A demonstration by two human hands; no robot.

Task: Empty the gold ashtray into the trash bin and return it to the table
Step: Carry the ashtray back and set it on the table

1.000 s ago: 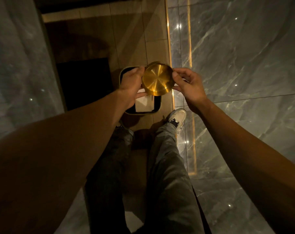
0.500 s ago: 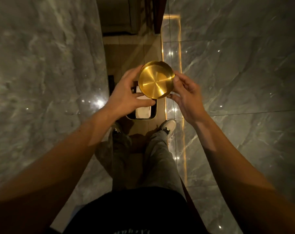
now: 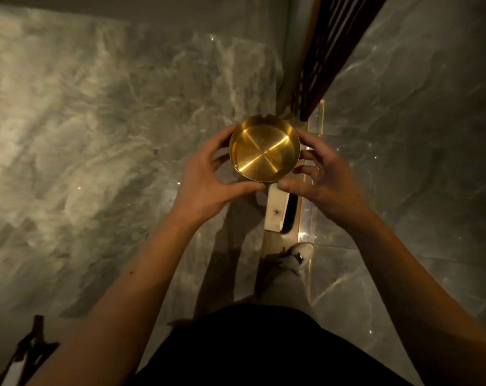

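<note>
**Gold ashtray, held in both hands**

Item: gold ashtray (image 3: pixel 265 148), round, open side up, bowl bare and shiny. Left hand (image 3: pixel 208 176) grips its left rim, thumb under the near edge; right hand (image 3: pixel 324 174) grips the right rim likewise. Trash bin (image 3: pixel 278 213): on the floor directly beneath the ashtray, partly hidden. One shoe (image 3: pixel 301 250) just nearer than the bin.

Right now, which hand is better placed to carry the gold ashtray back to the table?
Neither clearly: the left hand and right hand both grip the round gold metal ashtray at opposite sides of its rim, open side up and empty. Left, slightly, since its thumb reaches under the near edge.
</note>
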